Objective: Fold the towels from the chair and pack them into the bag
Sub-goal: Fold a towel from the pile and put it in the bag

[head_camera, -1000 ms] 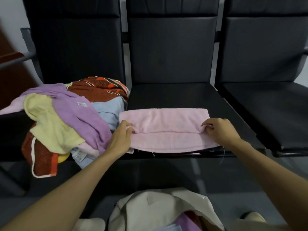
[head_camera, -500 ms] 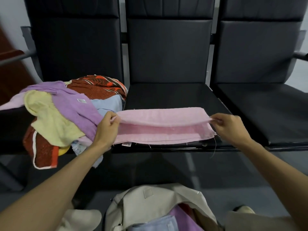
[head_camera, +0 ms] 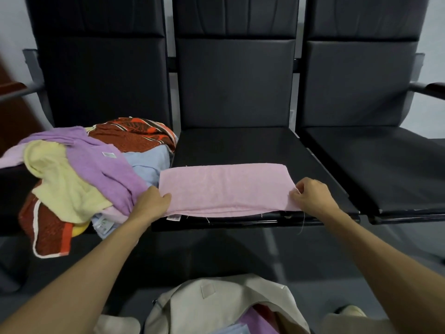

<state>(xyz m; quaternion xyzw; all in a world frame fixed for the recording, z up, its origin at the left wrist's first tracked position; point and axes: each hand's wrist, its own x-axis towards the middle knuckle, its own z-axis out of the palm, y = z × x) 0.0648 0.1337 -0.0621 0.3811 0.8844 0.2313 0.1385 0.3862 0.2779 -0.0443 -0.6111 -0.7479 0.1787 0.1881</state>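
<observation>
A pink towel [head_camera: 226, 189] lies folded into a long strip across the front of the middle black chair seat [head_camera: 240, 145]. My left hand [head_camera: 150, 204] pinches its near left corner and my right hand [head_camera: 313, 197] pinches its near right corner. On the left chair sits a loose pile of towels [head_camera: 79, 179]: purple, pale yellow, light blue and red patterned ones. A cream bag [head_camera: 216, 307] stands open on the floor below me, with purple and light blue cloth showing inside.
The right chair seat [head_camera: 385, 165] holds nothing. Chair armrests stick out at the far left [head_camera: 19, 91] and far right [head_camera: 428, 88]. Grey floor lies between the chairs and the bag. A shoe tip [head_camera: 349, 310] shows at the bottom right.
Both hands have pulled the upper layer of the pink towel toward the seat's front edge, so it now lies flat as a narrower strip. The view has shifted slightly.
</observation>
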